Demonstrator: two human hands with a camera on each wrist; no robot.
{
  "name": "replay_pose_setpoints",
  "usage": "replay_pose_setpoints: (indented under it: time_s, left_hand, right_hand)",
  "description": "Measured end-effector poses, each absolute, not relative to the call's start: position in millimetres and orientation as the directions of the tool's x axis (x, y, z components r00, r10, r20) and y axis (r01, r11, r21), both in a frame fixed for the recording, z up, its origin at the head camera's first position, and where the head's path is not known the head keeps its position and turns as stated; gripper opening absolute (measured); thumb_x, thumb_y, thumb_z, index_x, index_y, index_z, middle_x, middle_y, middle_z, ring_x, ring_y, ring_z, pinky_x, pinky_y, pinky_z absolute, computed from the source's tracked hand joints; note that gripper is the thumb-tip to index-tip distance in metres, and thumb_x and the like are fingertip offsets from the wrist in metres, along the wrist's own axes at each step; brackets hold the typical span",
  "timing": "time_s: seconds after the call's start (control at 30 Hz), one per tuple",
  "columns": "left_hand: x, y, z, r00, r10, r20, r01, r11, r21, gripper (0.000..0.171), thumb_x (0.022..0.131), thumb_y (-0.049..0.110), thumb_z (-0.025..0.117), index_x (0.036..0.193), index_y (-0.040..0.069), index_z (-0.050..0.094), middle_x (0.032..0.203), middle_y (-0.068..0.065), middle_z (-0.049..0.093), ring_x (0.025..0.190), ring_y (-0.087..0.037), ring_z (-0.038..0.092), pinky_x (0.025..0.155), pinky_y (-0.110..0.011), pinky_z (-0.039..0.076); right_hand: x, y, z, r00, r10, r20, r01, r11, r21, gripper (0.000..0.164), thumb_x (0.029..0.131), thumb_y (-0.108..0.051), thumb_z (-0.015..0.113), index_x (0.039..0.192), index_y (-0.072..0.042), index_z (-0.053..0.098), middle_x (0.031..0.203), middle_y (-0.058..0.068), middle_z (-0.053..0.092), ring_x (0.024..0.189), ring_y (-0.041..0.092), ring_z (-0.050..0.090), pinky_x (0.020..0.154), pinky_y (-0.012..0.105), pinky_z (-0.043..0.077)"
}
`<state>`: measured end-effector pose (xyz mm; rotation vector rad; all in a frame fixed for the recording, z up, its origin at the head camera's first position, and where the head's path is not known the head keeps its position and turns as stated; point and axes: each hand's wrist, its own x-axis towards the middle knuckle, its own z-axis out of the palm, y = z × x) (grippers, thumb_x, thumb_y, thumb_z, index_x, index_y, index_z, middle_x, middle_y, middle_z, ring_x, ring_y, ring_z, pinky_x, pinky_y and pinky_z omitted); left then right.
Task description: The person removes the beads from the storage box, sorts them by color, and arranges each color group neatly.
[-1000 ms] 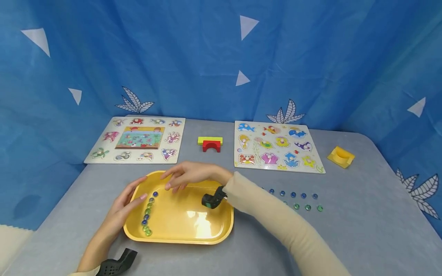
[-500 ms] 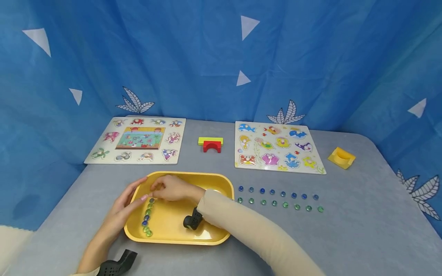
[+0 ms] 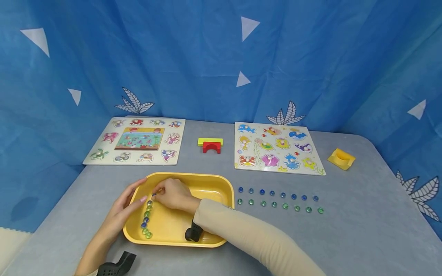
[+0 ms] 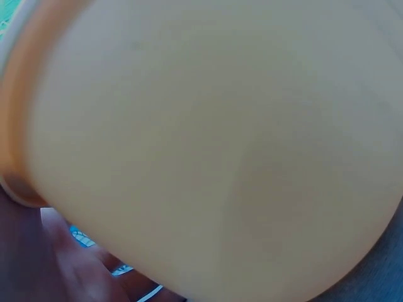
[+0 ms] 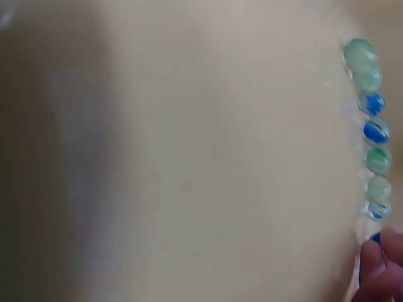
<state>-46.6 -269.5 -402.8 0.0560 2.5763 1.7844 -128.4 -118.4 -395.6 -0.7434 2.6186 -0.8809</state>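
Note:
A yellow tray [image 3: 183, 243] sits before me, with several green and blue glass marbles [image 3: 147, 214] lined up along its left side. My left hand [image 3: 119, 212] holds the tray's left rim, thumb over the inside and fingers along the outside. Inside the tray, my right hand [image 3: 175, 194] pinches a blue marble [image 5: 376, 238] between thumb and fingertips at the far end of that line. In the right wrist view, a small gap separates it from the nearest marble [image 5: 378, 210]. The left wrist view is mostly filled by the tray wall [image 4: 208, 126], with the fingers [image 4: 82, 270] partly hidden behind it.
Right of the tray lie a row of blue marbles [image 3: 283, 195] and a row of green marbles [image 3: 285, 206]. Two animal puzzle boards, left [image 3: 103, 145] and right [image 3: 255, 149], lie farther back. Red [image 3: 211, 145], lime [image 3: 203, 141] and yellow blocks [image 3: 342, 158] stand nearby.
My right hand has moved left and down into the tray, to the far end of the marble line, and now pinches the blue marble there. My left hand has stayed on the rim.

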Motion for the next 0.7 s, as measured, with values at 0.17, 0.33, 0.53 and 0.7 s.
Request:
replay_pose_setpoints:
  time_s: [0.17, 0.33, 0.53, 0.7]
  left_hand:
    - [-47, -270, -402, -0.999, 0.044, 0.016, 0.030, 0.340, 0.940, 0.050, 0.095, 0.022, 0.045, 0.141, 0.022, 0.028, 0.144, 0.011, 0.029, 0.121, 0.018, 0.022, 0.087, 0.000, 0.029]
    - [-46, -269, -402, -0.999, 0.045, 0.005, 0.020, 0.348, 0.937, 0.050, 0.095, 0.024, 0.045, 0.141, 0.023, 0.027, 0.145, 0.008, 0.028, 0.120, 0.018, 0.023, 0.086, -0.001, 0.030]
    - [-47, -269, -402, -0.999, 0.026, -0.039, -0.026, 0.375, 0.927, 0.051, 0.094, 0.028, 0.045, 0.141, 0.027, 0.027, 0.147, 0.003, 0.025, 0.129, 0.005, 0.020, 0.085, 0.000, 0.028]
    - [-47, -269, -401, -0.998, 0.019, -0.056, -0.045, 0.372, 0.927, 0.051, 0.094, 0.028, 0.046, 0.141, 0.027, 0.026, 0.148, 0.001, 0.023, 0.135, -0.006, 0.017, 0.092, -0.006, 0.028]
  right_hand:
    - [-132, -116, -394, -0.797, -0.597, -0.096, -0.365, 0.601, -0.711, 0.016, 0.083, -0.027, 0.063, 0.097, -0.026, 0.071, 0.069, -0.012, 0.066, 0.053, -0.003, 0.050, 0.052, 0.012, 0.037]
    - [-135, -114, -389, -0.757, -0.635, -0.151, -0.244, 0.490, -0.837, 0.019, 0.084, -0.017, 0.061, 0.101, -0.019, 0.069, 0.062, -0.002, 0.064, 0.046, 0.008, 0.056, 0.045, 0.015, 0.039]
    - [-138, -104, -376, -0.728, -0.665, -0.168, -0.133, 0.376, -0.917, 0.019, 0.084, -0.018, 0.063, 0.102, -0.018, 0.070, 0.081, -0.006, 0.068, 0.060, 0.016, 0.062, 0.048, 0.017, 0.039]
    - [-139, -88, -361, -0.704, -0.699, -0.128, -0.125, 0.299, -0.946, 0.022, 0.084, -0.026, 0.063, 0.105, -0.022, 0.069, 0.085, -0.008, 0.066, 0.071, 0.025, 0.062, 0.050, 0.018, 0.036]
